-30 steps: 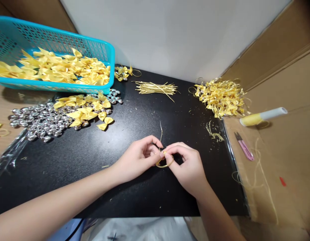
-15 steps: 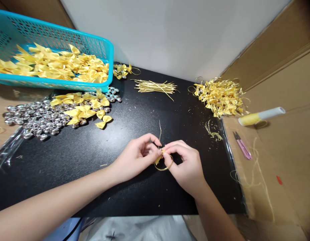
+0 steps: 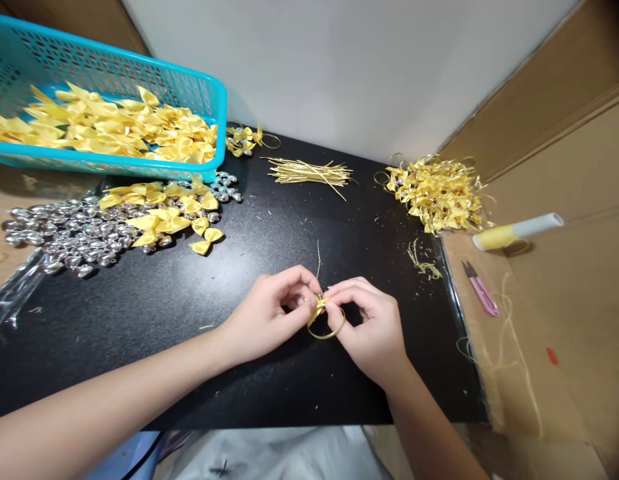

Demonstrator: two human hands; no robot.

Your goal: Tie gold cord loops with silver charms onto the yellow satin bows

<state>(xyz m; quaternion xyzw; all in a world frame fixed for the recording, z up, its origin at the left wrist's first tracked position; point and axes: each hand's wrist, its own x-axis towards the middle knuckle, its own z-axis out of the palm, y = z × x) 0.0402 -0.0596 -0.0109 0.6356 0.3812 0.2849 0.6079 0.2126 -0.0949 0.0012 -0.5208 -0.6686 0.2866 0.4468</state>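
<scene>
Over the front middle of the black table, my left hand and my right hand meet fingertip to fingertip. Both pinch a small yellow ribbon bow, partly hidden by my fingers. A loop of gold cord hangs below the bow, near my right thumb. One thin end of gold cord sticks up behind my left fingers. A tiny shiny bit shows at the bow between the fingertips, too small to make out fully.
A turquoise basket of yellow bows stands back left. Silver beads and loose bows lie before it. Gold cords lie at the back, finished-looking bows back right. Pink snips and a tube sit on cardboard at right.
Both hands stay at nearly the same place. My left fingertips have shifted slightly, and more of the yellow bow shows between them. The whole view has moved a little.
</scene>
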